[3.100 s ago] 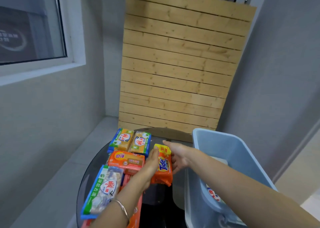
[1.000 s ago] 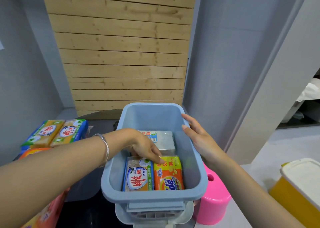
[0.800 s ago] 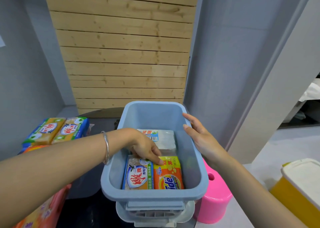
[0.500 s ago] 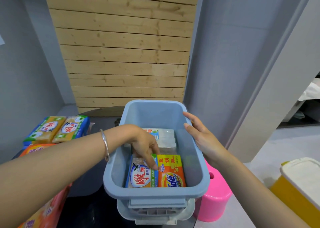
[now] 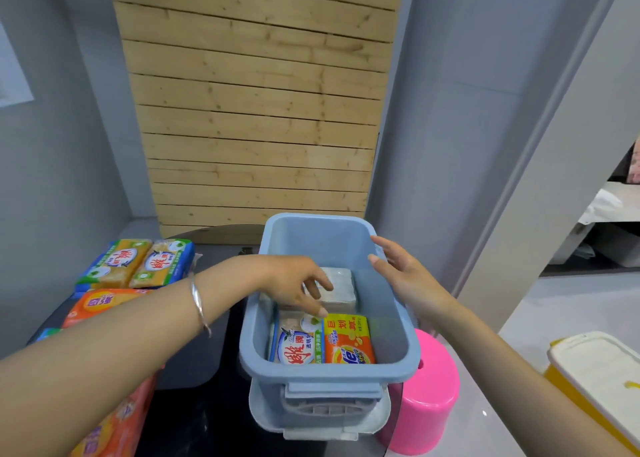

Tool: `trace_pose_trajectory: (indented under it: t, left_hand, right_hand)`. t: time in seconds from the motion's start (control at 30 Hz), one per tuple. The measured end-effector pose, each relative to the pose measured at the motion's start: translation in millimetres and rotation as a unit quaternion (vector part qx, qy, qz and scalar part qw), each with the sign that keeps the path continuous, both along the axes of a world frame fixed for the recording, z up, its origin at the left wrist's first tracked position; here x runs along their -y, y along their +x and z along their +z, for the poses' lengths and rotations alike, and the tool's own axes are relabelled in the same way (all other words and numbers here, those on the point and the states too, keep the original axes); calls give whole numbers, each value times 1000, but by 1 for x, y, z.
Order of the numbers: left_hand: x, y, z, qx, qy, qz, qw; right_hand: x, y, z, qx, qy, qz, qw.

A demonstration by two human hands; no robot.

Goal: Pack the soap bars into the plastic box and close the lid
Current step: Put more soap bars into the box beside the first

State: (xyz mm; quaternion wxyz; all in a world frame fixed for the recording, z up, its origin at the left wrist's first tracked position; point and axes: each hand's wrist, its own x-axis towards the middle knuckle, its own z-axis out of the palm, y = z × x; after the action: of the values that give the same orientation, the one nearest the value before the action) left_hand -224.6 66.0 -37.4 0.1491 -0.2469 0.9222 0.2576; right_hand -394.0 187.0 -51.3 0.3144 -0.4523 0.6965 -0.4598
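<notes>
A light blue plastic box (image 5: 329, 371) stands open on a dark round table, with its pale lid (image 5: 320, 425) under it. Inside lie a green-and-white soap bar (image 5: 297, 344), an orange Tide soap bar (image 5: 348, 342) beside it, and a white wrapped bar (image 5: 341, 285) behind them. My left hand (image 5: 298, 283) hovers inside the box above the bars, fingers apart, holding nothing. My right hand (image 5: 403, 276) rests open against the box's right rim. More soap bars lie left of the box: two yellow-and-blue bars (image 5: 138, 264) and an orange bar (image 5: 100, 302).
A pink stool (image 5: 424, 397) stands right of the box, low beside the table. A yellow container with a white lid (image 5: 602, 377) sits at the far right. A wooden slat panel (image 5: 259, 110) leans on the grey wall behind. An orange soap pack (image 5: 117, 425) lies at the lower left.
My left hand has set the Tide bar down next to the green-and-white bar, let go, and lifted upward. My right hand stays at the box's right rim.
</notes>
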Motion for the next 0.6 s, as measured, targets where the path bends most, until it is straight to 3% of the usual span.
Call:
trace_pose_trajectory:
  t: [0.13,0.27,0.4,0.6]
  left_hand:
    - [5,44,21,-149,5,57,987]
    - [10,105,24,-269,33,133,953]
    - [19,176,11,-258,-35,192,946]
    - [28,270,-22,-261,-49,326,907]
  right_hand:
    - [2,23,27,-128,-59,11,990]
    - [9,75,48,-121,-86,84,985]
    - [24,141,51,-75,-68,161,982]
    - [57,228,25,-35,-9,216,976]
